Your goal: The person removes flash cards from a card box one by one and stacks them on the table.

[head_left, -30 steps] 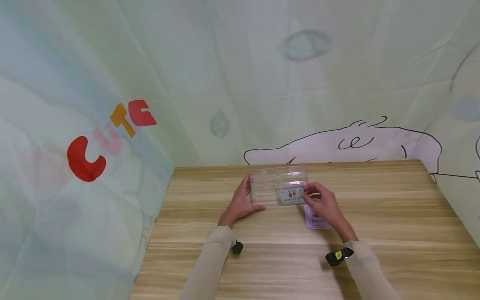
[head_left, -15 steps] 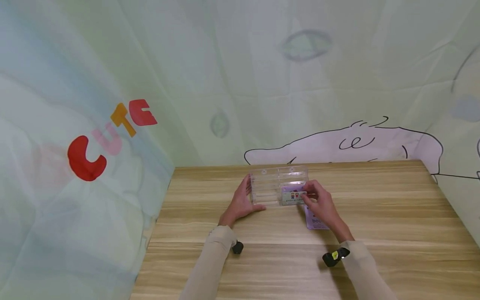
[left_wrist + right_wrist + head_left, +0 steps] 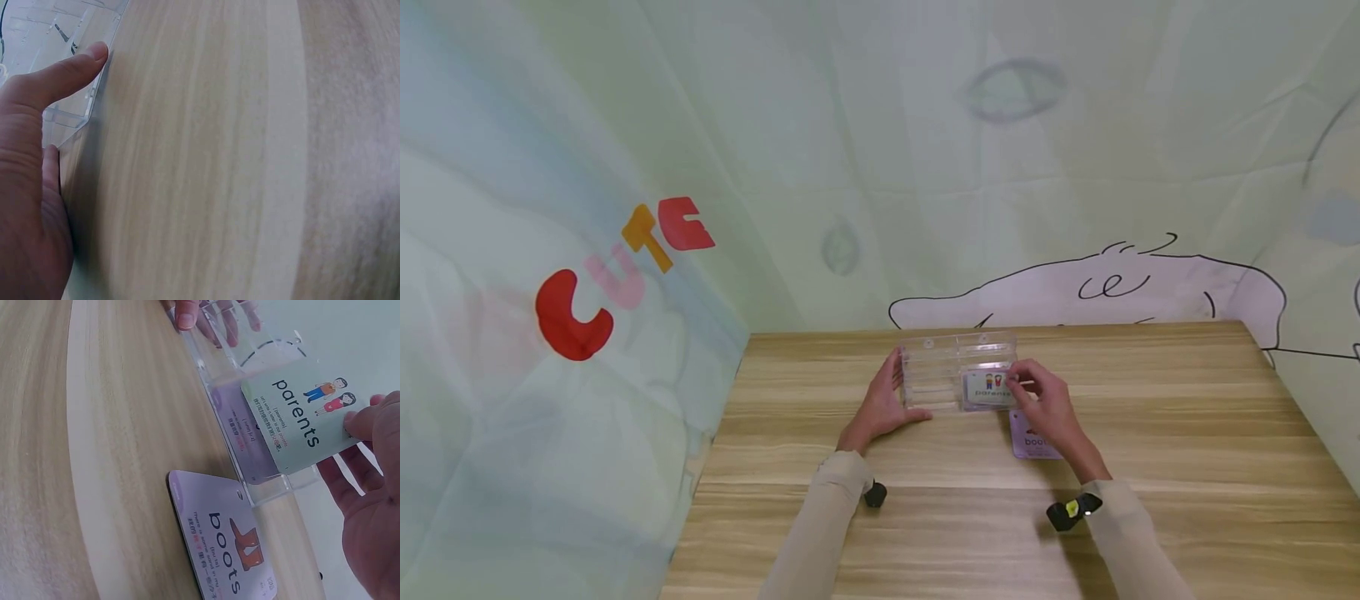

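Note:
A clear plastic card rack [image 3: 931,379] with several tiers in two columns stands on the table. My left hand [image 3: 882,407] grips its left side, thumb [image 3: 81,65] on the front and fingers partly hidden. Between thumb and fingers my right hand [image 3: 1047,407] pinches the right edge of a pale green "parents" flashcard [image 3: 294,419]. That card is tilted before the rack's lower right pocket, where a purple flashcard [image 3: 240,434] sits behind it. A purple "boots" flashcard [image 3: 219,540] lies on the table just below the right hand, partly covered by it in the head view.
The wood-grain table [image 3: 940,517] reaches back to a printed curtain [image 3: 820,167]. More curtain hangs along the left side. Black wrist devices [image 3: 875,495] are worn at both sleeves.
The "parents" card dipped and tilted, showing the purple card behind it, then came up again slightly to the right. My right hand shifted a little with it; the left hand stayed put.

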Demonstrator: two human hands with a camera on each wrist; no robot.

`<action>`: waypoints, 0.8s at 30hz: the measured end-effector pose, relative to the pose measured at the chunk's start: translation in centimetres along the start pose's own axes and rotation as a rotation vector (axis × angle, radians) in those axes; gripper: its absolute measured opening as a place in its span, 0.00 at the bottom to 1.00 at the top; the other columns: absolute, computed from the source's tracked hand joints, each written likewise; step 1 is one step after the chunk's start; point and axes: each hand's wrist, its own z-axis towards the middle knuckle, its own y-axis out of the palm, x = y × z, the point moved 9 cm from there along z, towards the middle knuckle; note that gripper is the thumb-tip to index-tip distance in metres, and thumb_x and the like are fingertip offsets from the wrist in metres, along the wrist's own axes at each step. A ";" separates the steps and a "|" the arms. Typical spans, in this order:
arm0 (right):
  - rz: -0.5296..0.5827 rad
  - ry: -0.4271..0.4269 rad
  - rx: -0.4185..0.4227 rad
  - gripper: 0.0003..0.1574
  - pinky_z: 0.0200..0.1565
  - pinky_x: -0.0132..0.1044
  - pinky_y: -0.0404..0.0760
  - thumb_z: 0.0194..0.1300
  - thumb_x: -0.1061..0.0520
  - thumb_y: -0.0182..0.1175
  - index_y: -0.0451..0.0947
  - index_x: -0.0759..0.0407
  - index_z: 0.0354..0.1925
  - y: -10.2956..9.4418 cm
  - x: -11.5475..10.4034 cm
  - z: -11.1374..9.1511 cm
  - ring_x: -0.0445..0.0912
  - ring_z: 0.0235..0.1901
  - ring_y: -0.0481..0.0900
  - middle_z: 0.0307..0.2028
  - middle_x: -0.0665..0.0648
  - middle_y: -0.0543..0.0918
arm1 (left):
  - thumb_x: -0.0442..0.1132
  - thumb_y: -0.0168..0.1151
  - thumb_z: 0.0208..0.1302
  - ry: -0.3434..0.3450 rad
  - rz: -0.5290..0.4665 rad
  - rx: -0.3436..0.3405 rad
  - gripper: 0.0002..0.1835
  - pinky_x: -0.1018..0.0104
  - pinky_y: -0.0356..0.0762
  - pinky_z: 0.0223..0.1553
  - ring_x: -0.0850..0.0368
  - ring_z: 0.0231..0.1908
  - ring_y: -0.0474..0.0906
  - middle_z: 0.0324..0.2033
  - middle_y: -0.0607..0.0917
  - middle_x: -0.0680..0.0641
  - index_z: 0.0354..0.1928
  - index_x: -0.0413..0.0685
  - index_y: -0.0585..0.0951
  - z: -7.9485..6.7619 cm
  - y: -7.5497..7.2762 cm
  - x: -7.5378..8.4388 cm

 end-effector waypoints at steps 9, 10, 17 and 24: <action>-0.030 -0.017 -0.004 0.14 0.48 0.26 0.84 0.70 0.73 0.62 0.82 0.64 0.51 -0.7 -0.4 -0.1 0.55 0.47 0.84 0.50 0.61 0.86 | 0.44 0.89 0.44 -0.004 -0.009 0.002 0.72 0.63 0.61 0.75 0.48 0.76 0.59 0.79 0.59 0.40 0.83 0.45 0.45 -0.1 0.0 0.1; -0.034 -0.016 -0.003 0.14 0.48 0.26 0.84 0.70 0.73 0.62 0.82 0.64 0.52 -0.8 -0.5 -0.1 0.55 0.47 0.85 0.50 0.61 0.86 | 0.44 0.89 0.44 0.000 -0.013 0.003 0.73 0.63 0.61 0.75 0.48 0.76 0.59 0.78 0.59 0.39 0.83 0.45 0.45 0.0 0.0 0.0; -0.066 -0.004 0.000 0.15 0.44 0.25 0.84 0.70 0.73 0.61 0.83 0.65 0.53 -1.8 -0.5 -0.4 0.54 0.45 0.84 0.50 0.62 0.86 | 0.43 0.90 0.42 0.011 -0.014 0.008 0.74 0.63 0.61 0.75 0.48 0.76 0.59 0.78 0.60 0.39 0.83 0.44 0.45 0.1 0.0 0.0; -0.136 0.085 -0.042 0.14 0.48 0.36 0.88 0.72 0.71 0.61 0.83 0.63 0.53 -2.7 0.5 -1.0 0.53 0.46 0.82 0.50 0.60 0.85 | 0.44 0.90 0.42 0.002 -0.015 0.002 0.74 0.64 0.61 0.75 0.49 0.76 0.59 0.78 0.60 0.40 0.83 0.45 0.44 0.2 0.0 -0.1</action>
